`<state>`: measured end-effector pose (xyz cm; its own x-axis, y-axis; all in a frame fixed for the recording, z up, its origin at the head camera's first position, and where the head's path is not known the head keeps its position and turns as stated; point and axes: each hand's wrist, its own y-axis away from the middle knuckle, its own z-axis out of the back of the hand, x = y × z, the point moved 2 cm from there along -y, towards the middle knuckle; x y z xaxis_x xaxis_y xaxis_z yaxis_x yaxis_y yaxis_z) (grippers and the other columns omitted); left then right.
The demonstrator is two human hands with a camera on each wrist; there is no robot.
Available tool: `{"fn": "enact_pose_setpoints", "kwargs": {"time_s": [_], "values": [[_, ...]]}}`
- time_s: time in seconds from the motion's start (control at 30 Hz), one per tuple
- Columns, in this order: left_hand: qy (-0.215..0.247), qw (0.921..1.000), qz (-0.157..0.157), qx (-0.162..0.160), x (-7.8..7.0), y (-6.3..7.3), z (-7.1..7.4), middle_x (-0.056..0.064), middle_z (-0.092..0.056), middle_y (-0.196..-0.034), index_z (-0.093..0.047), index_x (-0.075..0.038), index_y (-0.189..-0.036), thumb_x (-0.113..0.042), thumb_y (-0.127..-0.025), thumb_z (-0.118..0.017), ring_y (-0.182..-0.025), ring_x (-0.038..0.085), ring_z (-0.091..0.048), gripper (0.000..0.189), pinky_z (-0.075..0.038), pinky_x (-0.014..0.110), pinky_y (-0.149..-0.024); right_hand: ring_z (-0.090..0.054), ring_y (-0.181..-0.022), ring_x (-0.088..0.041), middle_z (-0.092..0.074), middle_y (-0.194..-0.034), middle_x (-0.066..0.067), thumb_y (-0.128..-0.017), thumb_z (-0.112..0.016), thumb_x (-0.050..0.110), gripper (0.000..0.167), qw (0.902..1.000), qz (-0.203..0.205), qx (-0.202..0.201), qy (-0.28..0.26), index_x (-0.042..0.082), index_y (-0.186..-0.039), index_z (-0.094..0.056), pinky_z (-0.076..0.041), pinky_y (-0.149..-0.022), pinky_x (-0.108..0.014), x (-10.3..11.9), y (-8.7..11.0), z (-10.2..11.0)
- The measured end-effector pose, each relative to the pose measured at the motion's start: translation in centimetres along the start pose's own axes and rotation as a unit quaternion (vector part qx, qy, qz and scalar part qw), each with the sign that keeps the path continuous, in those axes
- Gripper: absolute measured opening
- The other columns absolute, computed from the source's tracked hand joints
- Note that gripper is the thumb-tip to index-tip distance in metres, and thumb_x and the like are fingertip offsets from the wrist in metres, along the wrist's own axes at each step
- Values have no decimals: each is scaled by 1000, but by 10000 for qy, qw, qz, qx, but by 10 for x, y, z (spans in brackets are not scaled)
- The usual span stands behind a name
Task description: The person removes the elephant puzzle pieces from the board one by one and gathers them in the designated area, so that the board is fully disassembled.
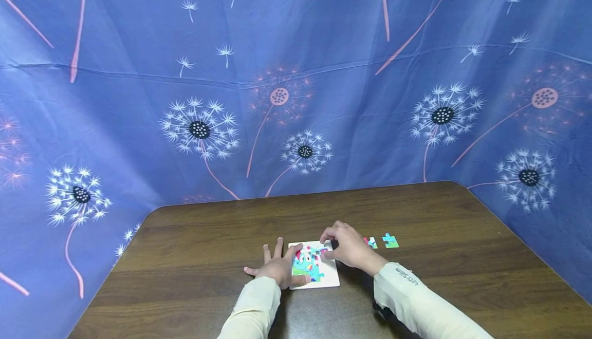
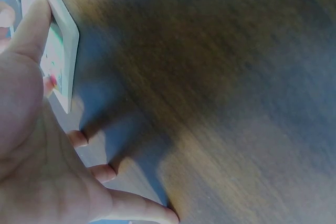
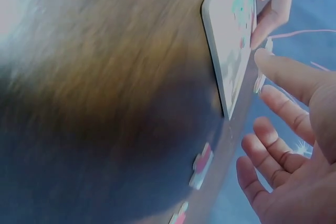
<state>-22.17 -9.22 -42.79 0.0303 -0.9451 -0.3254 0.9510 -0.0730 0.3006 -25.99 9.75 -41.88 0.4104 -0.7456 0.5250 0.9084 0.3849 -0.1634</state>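
Note:
A white-framed jigsaw board [image 1: 329, 276] lies on the table with a partly filled picture of a blue cartoon animal [image 1: 305, 263]. My left hand [image 1: 274, 271] rests over its left side with fingers spread, thumb and index finger on the board and the others on the table. Above the board's upper right is my right hand [image 1: 350, 246]. Its thumb and index finger pinch a jigsaw piece [image 3: 259, 82], seen edge-on and mostly hidden by the fingertips. The remaining right fingers are loosely bent.
Just right of the right hand lie two loose jigsaw pieces, one pink and white [image 1: 371, 243] and one blue and green [image 1: 390, 240]. The brown wooden table [image 1: 208, 246] ends at a blue curtain [image 1: 351, 97] with dandelion prints.

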Motion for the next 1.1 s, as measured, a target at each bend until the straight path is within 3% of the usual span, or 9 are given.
{"fn": "enact_pose_setpoints", "kwargs": {"time_s": [0.3, 0.57, 1.1], "values": [[34, 10000, -11, -9, -1, 2, 1, 10, -20, -167, -41, -34, -152, -50, -84, -80, -152, 46, -12, 81, -17, 92, -92, -58, -88, -23, -60, -94, 0, -74, -91, 17, 26, 9994, 327, -21, -101, 15, -94, -73, -48, -74, -35, -11, 12, 16], [85, 10000, -42, -2, 0, 2, 1, 10, -20, -167, -40, -34, -152, -50, -84, -80, -153, 46, -11, 81, -15, 92, -92, -58, -90, -24, -61, -97, -1, -77, -90, 18, 25, 9998, 174, 34, -78, 17, -96, -73, -48, -76, -38, -18, 20, 26], [130, 9999, -96, -9, 1, 4, 1, 10, -18, -167, -40, -33, -152, -48, -84, -80, -152, 47, -10, 80, -14, 92, -92, -55, -83, -18, -59, -92, 2, -75, -90, 19, 25, 9988, 472, -28, 96, 19, -94, -73, -47, -71, -31, -39, 38, 38]]}}
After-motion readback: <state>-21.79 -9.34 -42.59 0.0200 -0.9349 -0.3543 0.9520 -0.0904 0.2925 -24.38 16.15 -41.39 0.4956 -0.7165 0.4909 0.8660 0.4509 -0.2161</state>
